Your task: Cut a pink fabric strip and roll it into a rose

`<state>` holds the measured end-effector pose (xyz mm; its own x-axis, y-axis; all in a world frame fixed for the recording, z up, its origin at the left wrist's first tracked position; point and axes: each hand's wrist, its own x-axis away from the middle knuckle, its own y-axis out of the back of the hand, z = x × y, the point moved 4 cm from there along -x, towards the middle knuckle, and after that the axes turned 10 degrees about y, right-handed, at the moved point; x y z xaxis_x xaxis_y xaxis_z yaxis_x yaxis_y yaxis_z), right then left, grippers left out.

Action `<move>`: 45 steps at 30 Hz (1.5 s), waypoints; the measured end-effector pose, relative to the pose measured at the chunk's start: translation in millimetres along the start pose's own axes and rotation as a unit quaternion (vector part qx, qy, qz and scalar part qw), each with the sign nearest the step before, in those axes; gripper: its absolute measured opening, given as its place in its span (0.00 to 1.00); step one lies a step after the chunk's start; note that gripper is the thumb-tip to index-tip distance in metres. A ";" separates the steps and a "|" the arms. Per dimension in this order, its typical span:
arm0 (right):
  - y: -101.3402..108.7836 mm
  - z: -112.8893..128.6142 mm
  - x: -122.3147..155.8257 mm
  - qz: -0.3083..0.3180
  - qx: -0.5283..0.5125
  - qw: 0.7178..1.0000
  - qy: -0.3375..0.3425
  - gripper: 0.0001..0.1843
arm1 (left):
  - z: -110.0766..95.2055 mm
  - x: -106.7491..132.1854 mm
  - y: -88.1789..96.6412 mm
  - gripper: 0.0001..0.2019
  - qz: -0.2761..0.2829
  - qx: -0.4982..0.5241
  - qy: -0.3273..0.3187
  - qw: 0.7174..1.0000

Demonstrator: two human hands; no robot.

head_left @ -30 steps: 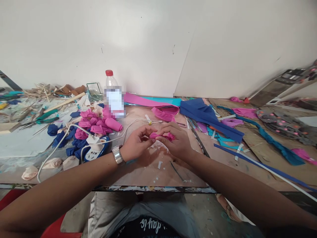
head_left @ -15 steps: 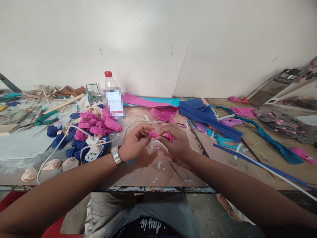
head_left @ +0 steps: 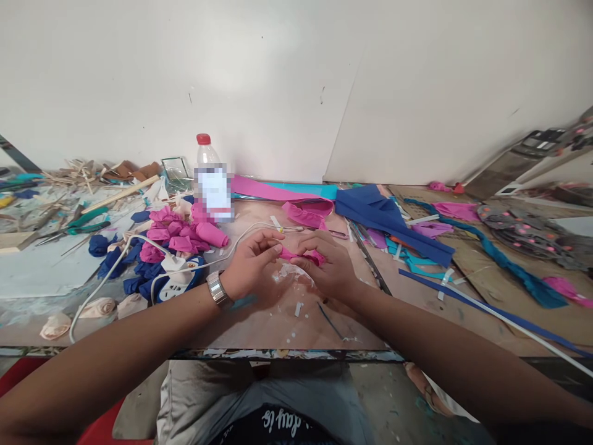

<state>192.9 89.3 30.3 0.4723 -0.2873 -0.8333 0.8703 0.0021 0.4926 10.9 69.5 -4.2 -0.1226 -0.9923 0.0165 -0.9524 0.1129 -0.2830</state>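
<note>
fabric (head_left: pixel 288 254) pinched by left hand (head_left: pixel 252 262) and right hand (head_left: pixel 328 262)

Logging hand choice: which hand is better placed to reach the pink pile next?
Probably the left hand: it is nearer the pink pile than the right hand is, though both are pinching the pink cloth.

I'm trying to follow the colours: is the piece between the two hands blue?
No, the piece held between the left hand and right hand is pink.
</note>
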 end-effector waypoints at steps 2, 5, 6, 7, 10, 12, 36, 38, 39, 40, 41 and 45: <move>0.9 0.5 -0.9 -0.004 -0.002 1.000 -0.004 0.10 | 0.6 1.0 -0.4 0.14 0.000 0.015 0.023 1.000; 2.4 1.4 -2.5 -0.013 -0.002 1.000 -0.009 0.10 | -0.5 2.9 -4.1 0.13 0.032 0.035 0.044 0.998; 2.6 1.6 -2.9 -0.015 0.000 1.000 -0.008 0.11 | -1.2 3.4 -5.3 0.14 0.040 0.040 0.046 0.997; 2.7 1.8 -3.2 -0.016 0.001 1.000 -0.007 0.11 | -1.6 3.6 -5.9 0.14 0.043 0.043 0.048 0.997; 2.3 2.4 -3.5 -0.018 0.000 1.000 0.004 0.12 | -1.6 3.0 -5.6 0.14 0.029 0.054 0.059 0.996; 2.1 2.7 -3.3 -0.019 -0.003 1.000 0.010 0.12 | -0.9 2.0 -4.2 0.13 0.015 0.053 0.063 0.996; -2.5 -1.8 -3.0 0.033 0.011 0.999 0.010 0.14 | -15.5 12.3 -5.7 0.12 0.019 -0.254 -0.165 0.953; -2.4 -1.8 -3.1 0.031 0.010 0.999 0.009 0.14 | -16.1 11.4 -5.9 0.13 0.017 -0.258 -0.164 0.952; -2.2 -1.6 -3.2 0.029 0.011 0.999 0.008 0.14 | -16.1 11.1 -6.0 0.14 0.016 -0.259 -0.161 0.952; -2.0 -1.5 -3.5 0.028 0.011 1.000 0.008 0.14 | -16.1 10.9 -6.2 0.14 0.015 -0.260 -0.158 0.952; -1.6 -1.2 -3.7 0.025 0.012 1.000 0.008 0.14 | -16.1 10.8 -6.5 0.15 0.014 -0.261 -0.153 0.953; -0.3 -0.1 -4.5 0.016 0.009 1.000 0.019 0.13 | -15.1 10.9 -8.0 0.17 0.025 -0.261 -0.137 0.955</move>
<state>190.5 90.7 33.9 0.5057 -0.2515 -0.8252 0.8517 -0.0065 0.5240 12.9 58.5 12.7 -0.1619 -0.9529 -0.2562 -0.9655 0.0993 0.2409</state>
